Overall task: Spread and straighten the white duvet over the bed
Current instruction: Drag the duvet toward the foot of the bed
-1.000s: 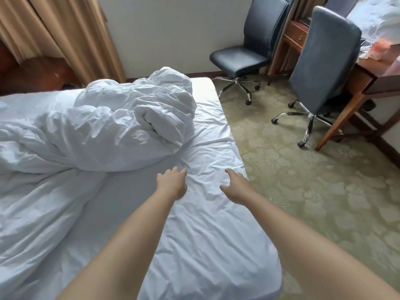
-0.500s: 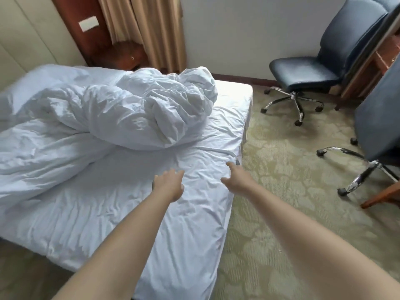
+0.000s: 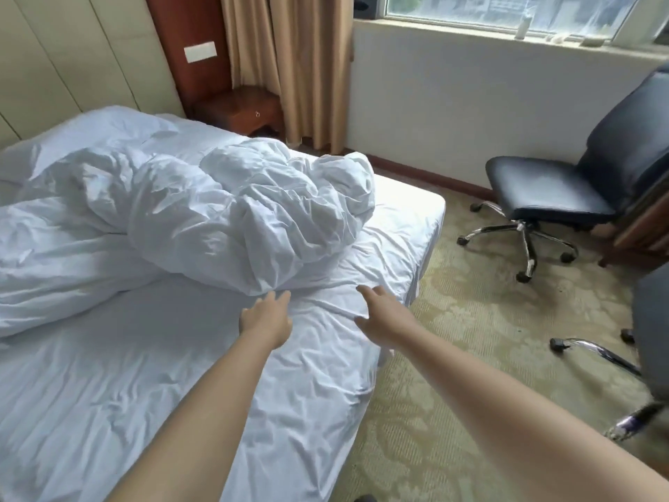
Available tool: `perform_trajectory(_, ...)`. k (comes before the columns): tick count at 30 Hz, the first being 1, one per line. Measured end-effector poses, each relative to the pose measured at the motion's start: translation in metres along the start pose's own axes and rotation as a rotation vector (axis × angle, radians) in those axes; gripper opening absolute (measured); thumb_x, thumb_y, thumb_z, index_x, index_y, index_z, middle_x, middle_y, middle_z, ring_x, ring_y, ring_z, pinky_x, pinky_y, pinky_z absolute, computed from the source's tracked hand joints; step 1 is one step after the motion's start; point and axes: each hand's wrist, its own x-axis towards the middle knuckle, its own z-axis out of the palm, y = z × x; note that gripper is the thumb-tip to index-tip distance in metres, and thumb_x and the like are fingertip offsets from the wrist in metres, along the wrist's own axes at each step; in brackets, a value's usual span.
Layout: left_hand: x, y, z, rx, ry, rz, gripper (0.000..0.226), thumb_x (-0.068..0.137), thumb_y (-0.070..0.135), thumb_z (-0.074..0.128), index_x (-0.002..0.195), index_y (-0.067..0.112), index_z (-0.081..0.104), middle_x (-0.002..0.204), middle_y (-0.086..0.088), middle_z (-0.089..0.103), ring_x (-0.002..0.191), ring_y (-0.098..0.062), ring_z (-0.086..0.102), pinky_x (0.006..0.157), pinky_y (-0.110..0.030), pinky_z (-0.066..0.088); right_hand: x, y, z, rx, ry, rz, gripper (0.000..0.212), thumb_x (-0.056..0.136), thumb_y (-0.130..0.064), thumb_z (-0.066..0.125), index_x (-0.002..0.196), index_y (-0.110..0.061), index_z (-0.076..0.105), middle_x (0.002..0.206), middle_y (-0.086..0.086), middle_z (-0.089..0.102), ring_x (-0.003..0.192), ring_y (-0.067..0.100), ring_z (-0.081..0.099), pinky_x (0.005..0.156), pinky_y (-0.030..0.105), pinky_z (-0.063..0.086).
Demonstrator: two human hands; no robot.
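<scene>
The white duvet [image 3: 217,219] lies bunched in a crumpled heap across the upper middle of the bed [image 3: 108,411], whose wrinkled white sheet is bare in front. My left hand [image 3: 266,317] reaches forward with fingers stretched out, its fingertips at the near lower edge of the heap. My right hand [image 3: 383,317] hovers open over the sheet near the bed's right edge, a little apart from the duvet. Neither hand holds anything.
A dark office chair [image 3: 564,197] stands on the patterned carpet [image 3: 470,356] to the right, with part of a second chair [image 3: 651,338] at the right edge. A wooden nightstand [image 3: 239,110] and beige curtain [image 3: 286,67] sit behind the bed, under a window [image 3: 506,9].
The view has swung left and I am closer to the bed. Both hands have moved forward, and the left fingertips now reach the duvet's edge.
</scene>
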Motion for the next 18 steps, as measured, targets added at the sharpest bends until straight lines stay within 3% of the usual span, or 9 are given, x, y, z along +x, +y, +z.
perform_trajectory(8,0.099,0.047,-0.053,-0.048,0.001,-0.037,0.055,0.097,0.033,0.039,0.149,0.026,0.022,0.149,-0.004,0.029,0.131,-0.027,0.04,0.102,-0.041,0.036,0.108,0.039,-0.075,-0.046,-0.016,-0.052,0.059,0.093,-0.03,0.051,0.145,-0.024,0.026,0.141,0.009,0.035,0.126,0.03,0.041,0.093,0.039,0.042)
perform_trajectory(18,0.236,0.095,-0.089,-0.162,-0.008,-0.206,0.062,0.096,0.029,0.042,0.151,0.028,0.015,0.153,-0.002,0.023,0.134,-0.024,0.037,0.102,-0.041,0.041,0.296,0.079,-0.136,-0.097,-0.066,-0.245,0.056,0.09,-0.029,0.053,0.141,-0.02,0.032,0.137,0.012,0.038,0.125,0.033,0.042,0.096,0.042,0.043)
